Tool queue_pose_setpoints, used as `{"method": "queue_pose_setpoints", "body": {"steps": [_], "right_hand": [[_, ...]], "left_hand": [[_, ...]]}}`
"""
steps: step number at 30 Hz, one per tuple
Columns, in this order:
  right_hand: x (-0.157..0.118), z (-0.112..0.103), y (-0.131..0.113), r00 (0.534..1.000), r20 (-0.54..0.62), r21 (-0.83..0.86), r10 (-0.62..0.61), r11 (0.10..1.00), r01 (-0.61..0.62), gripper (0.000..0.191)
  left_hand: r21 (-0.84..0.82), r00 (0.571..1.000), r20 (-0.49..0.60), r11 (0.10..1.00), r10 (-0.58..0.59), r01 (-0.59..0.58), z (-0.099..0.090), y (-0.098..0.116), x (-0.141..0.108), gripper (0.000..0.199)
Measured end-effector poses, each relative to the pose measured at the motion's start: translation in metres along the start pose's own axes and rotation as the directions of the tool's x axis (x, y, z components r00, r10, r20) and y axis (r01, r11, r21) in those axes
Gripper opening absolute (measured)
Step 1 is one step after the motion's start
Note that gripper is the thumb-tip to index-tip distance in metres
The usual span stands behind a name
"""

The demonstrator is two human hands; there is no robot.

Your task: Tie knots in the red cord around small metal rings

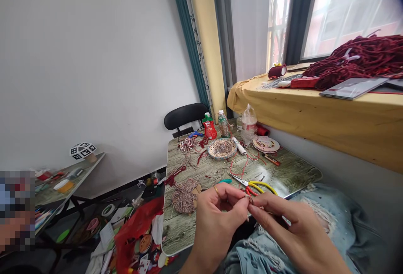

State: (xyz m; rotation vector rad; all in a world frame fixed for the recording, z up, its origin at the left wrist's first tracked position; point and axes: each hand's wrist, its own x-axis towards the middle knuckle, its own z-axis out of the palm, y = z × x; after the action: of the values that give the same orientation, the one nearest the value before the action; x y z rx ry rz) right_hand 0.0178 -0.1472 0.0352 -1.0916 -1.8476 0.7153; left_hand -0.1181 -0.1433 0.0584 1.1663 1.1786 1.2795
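While pinching a tiny looped piece, too small to identify, between thumb and forefinger of the left hand, gripping it likewise with the right hand, leaving hardly any gap at the fingertips of those 2. Holding it above the lap, by the near edge of the table. Showing just beyond, a yellow-handled tool; to the left, a bundle of speckled yarn; farther back, a plate of small bits and 1 red pouch.
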Motion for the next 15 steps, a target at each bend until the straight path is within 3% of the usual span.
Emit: {"method": "queue_pose_setpoints", "body": {"steps": [3, 6, 11, 15], "right_hand": [[0.005, -0.012, 0.003, 0.998, 0.07, 0.098, -0.002, 0.995, -0.005, 0.02], [0.011, -0.022, 0.008, 0.981, 0.165, 0.265, 0.105, 0.953, -0.147, 0.028], [0.018, -0.021, 0.012, 0.858, 0.464, 0.467, 0.219, 0.762, -0.448, 0.03], [0.019, -0.013, 0.016, 0.837, 0.491, 0.543, 0.244, 0.665, -0.512, 0.027]], "left_hand": [[-0.035, 0.998, 0.054, 0.999, 0.01, -0.008, -0.004, 0.0, 0.001, 0.007], [-0.063, 0.992, 0.126, 0.998, -0.001, 0.009, -0.006, -0.001, 0.002, 0.007], [-0.06, 0.98, 0.194, 0.997, -0.033, 0.046, -0.009, -0.003, 0.004, 0.008], [-0.05, 0.974, 0.218, 0.996, -0.056, 0.069, -0.009, -0.007, 0.007, 0.005]]}}
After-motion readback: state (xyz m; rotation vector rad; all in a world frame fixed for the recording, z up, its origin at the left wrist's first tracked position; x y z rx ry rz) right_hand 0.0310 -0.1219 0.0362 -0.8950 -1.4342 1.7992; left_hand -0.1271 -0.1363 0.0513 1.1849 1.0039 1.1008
